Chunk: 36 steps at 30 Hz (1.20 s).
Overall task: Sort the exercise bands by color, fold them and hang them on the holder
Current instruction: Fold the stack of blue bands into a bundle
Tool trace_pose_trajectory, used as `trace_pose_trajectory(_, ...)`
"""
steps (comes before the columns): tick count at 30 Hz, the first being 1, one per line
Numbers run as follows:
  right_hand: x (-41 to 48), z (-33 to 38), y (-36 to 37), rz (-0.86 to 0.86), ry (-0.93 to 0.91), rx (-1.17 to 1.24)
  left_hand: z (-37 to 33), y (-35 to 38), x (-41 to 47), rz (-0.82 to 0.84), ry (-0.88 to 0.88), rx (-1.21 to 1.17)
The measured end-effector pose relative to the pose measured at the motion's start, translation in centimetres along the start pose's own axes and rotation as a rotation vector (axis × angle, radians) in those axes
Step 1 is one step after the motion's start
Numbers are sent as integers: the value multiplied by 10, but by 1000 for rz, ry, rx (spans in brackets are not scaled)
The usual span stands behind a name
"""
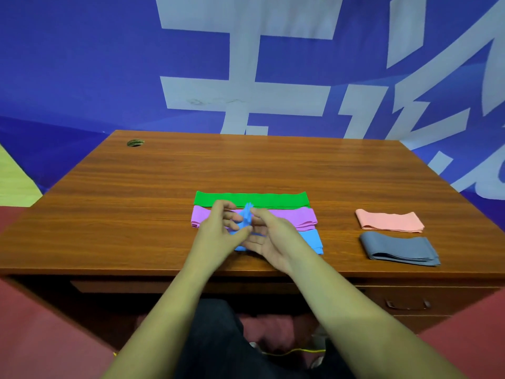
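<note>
Our forearms bare, reaching forward, converging. Our left hand (218,231) fingers curled, right hand (270,242) palm turned inward; both pinch blue band (248,213) between them.

1. The left half of the counter (109,214) is bare wood, save a cable hole (135,143) at its far corner.
2. The green band (273,199), purple band (295,217) and blue band (311,240) block the middle.
3. A bare lane separates them from the pink band (389,220) and grey band (399,248) on the right.

Only writing anywhere is the huge pale-white characters (246,88) printed on the blue banner backdrop (82,64) behind the brown wooden desk (164,173), and they're cropped too hard to actually read.
</note>
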State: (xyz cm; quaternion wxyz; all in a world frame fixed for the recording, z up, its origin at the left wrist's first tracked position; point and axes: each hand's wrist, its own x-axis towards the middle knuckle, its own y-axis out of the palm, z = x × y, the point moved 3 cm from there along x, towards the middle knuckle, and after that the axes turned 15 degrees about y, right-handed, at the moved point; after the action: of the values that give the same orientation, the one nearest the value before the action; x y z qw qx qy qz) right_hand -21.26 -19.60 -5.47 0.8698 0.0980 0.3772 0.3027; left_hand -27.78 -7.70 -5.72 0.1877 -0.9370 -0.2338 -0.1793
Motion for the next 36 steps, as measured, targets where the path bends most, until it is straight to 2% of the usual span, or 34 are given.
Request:
trace_pose_trajectory(2,4,5,-10,-59,7,44,2,5,1,49,-27,-55)
trace_pose_trajectory(6,9,4,-22,-196,36,-27,7,10,-3,82,-22,-130)
trace_pose_trajectory(9,9,7,-25,-268,18,-59,15,4,-4,55,58,-19)
trace_pose_trajectory(12,5,14,-21,-224,-12,-92,23,2,-6,162,123,143)
trace_pose_trajectory(16,-3,28,-12,-146,-20,-194,29,9,-5,322,89,-38)
trace_pose_trajectory(21,-17,47,-14,-100,-4,-203,35,17,0,277,69,11)
trace_pose_trajectory(27,-26,58,-34,-119,25,-107,41,24,0,336,72,-23)
trace_pose_trajectory(29,-26,58,-43,-164,20,-142,41,23,1,303,90,-20)
trace_pose_trajectory(32,-22,54,-61,-331,-13,-251,40,17,0,256,103,-6)
trace_pose_trajectory(36,-16,39,-83,-536,-25,-412,42,11,-1,334,148,116)
